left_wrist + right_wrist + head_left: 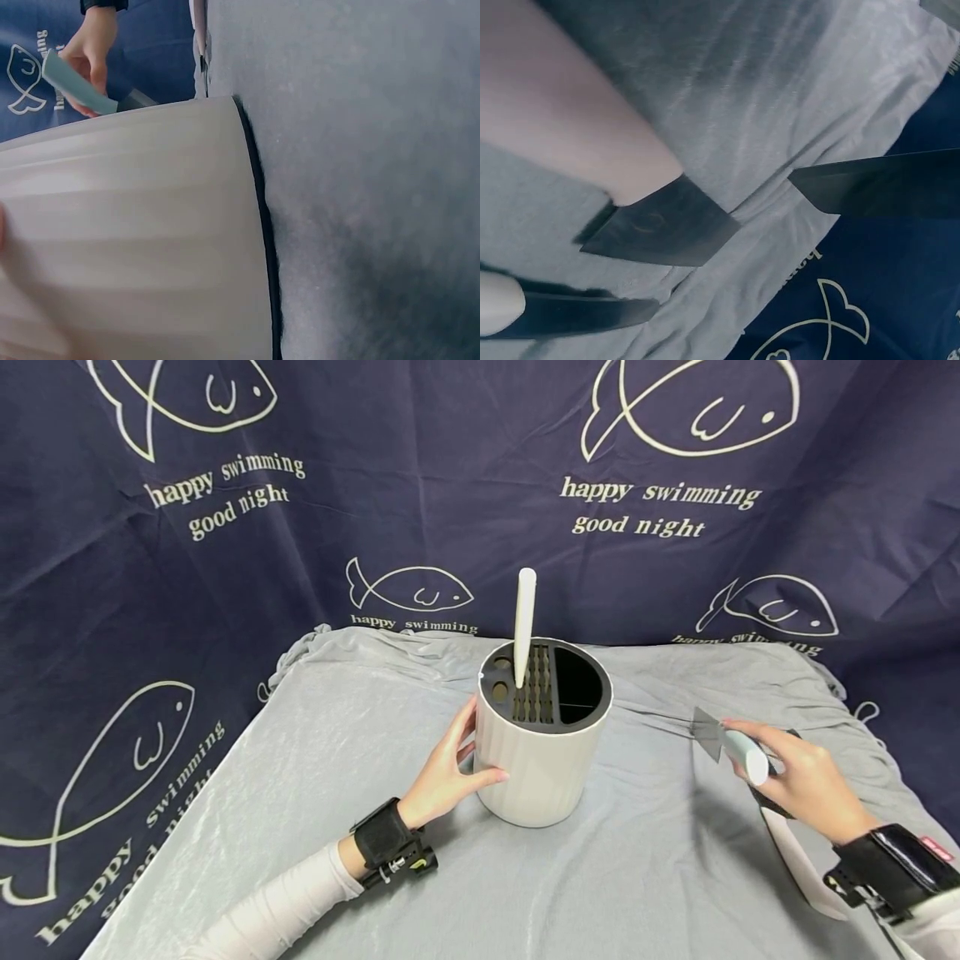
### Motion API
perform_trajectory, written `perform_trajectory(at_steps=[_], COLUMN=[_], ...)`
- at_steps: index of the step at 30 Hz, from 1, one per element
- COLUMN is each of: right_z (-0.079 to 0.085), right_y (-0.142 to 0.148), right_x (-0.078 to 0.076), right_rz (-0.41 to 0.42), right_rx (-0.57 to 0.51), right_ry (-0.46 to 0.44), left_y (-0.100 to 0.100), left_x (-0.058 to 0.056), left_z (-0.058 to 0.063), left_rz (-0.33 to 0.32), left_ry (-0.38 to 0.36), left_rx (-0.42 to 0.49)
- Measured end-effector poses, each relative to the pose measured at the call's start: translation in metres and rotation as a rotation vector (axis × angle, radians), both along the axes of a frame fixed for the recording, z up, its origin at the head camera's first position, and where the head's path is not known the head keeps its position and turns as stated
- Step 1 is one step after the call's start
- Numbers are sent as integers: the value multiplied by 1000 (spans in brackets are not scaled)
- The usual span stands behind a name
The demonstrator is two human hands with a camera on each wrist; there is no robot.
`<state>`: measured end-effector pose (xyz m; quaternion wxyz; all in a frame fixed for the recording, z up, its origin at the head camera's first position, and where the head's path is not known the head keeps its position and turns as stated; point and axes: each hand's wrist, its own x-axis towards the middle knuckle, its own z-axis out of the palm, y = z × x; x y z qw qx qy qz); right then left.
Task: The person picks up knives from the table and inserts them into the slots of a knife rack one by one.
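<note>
A white ribbed cylindrical knife holder (536, 777) with a black slotted top stands on the grey cloth. My left hand (442, 772) holds its left side, thumb on the front and fingers round the back; the left wrist view shows the holder's wall (135, 240) close up. A white handle (526, 610) sticks up from the slots. To the right, my right hand (806, 781) grips a knife by its pale blue-green handle (745, 755), its blade (707, 733) pointing left toward the holder. That handle (79, 84) also shows beyond the holder in the left wrist view.
Beneath my right hand lies a knife with a pale handle (802, 868). The right wrist view shows a broad dark blade (660, 229) on the cloth and a narrower knife (577, 313) beside it. A navy fish-print curtain (450, 485) hangs behind the table.
</note>
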<state>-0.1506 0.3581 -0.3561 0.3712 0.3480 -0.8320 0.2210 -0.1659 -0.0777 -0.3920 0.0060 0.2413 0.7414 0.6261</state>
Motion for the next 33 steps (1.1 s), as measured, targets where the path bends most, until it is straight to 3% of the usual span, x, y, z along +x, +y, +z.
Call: perform_trajectory(at_steps=[6,20,28,33], right_z=[6,23,29,32], right_y=[5,6,3,0], right_x=[4,8,12,10], right_rz=[-109,-113,-11,176], right_rx=[-120,-473,-685,-912], right_ry=[-42,-266,-412,-457], left_y=[1,1,1,0], left_x=[0,1,1,0], left_z=[-2,-1,-2,-2], left_rz=[1,4,2,3], left_ry=[2,3,5,11], left_rx=[-3,-10,-3,-5])
